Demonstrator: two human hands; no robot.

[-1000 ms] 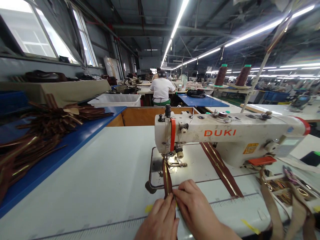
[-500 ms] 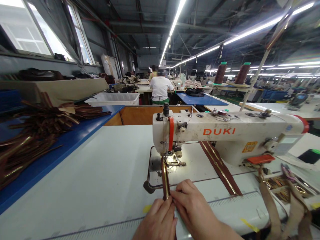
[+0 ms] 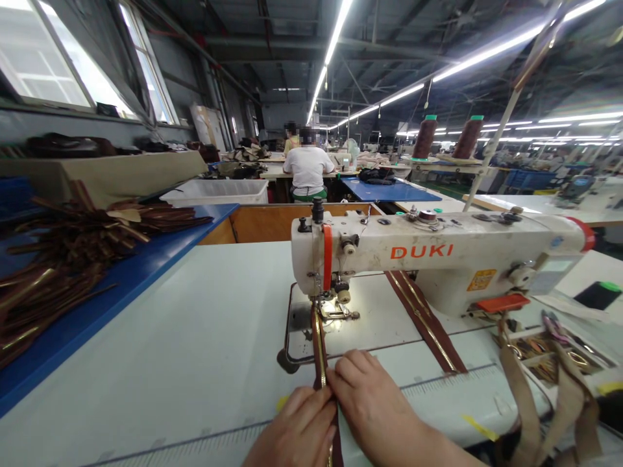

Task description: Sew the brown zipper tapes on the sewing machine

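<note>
A brown strip with a gold zipper runs from under the needle area of the white sewing machine toward me. My left hand pinches the strip near the table's front edge. Touching it, my right hand has its fingers closed on the strip's right edge. The strip's near end shows below my left hand. A second brown zipper strip passes under the machine arm and lies on the table to the right.
Brown strips are piled on a blue table at left. At right stand a divided tray of small parts and hanging beige straps. A person in a white shirt sits ahead, facing away.
My left hand has shifted slightly left and down, and more of the strip shows below it. The whole view has moved slightly.
</note>
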